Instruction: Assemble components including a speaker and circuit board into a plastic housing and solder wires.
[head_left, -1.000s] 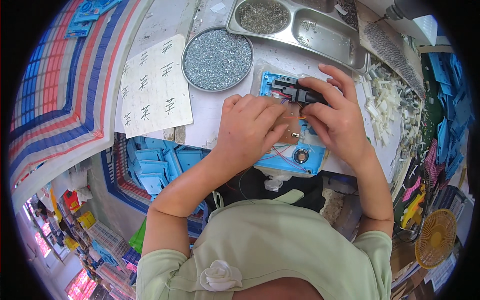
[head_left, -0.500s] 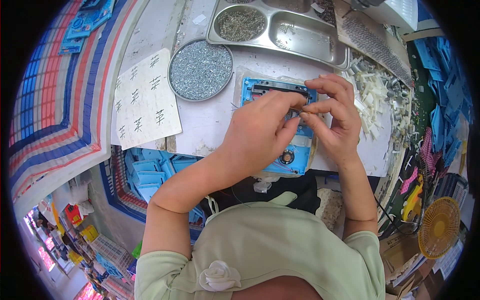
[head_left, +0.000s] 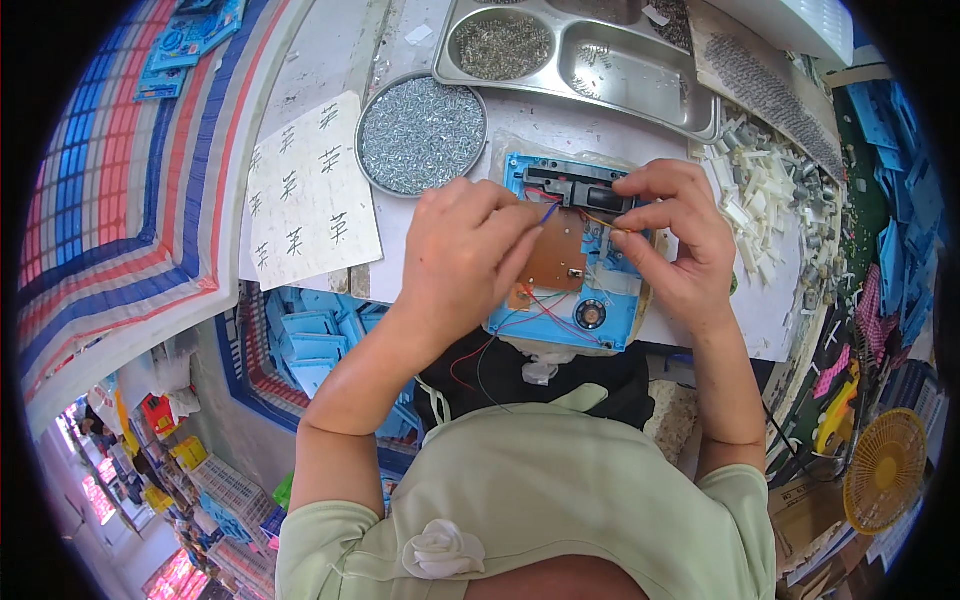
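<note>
A worker's two bare hands part fine wires over an open blue case [head_left: 625, 302] on a white bench [head_left: 690, 310]. The left hand [head_left: 465, 250] is closed in a pinch of thumb and forefinger, apparently on the blue wire [head_left: 550, 212]; the right hand [head_left: 675, 240] grips the yellow wire [head_left: 597, 219] between thumb and fingertip. Holding them to opposite sides seems to keep the strands separate and the brown board [head_left: 552, 258] in view. The case lies open side up, squarely before the body, presumably so both hands reach it equally; a black unit [head_left: 565, 188] spans its far end, a speaker [head_left: 590, 315] sits nearer the wearer. Loose screws [head_left: 422, 138] fill a round dish [head_left: 487, 128] (its rim likely stops them rolling), just beside a steel tray [head_left: 650, 98].
</note>
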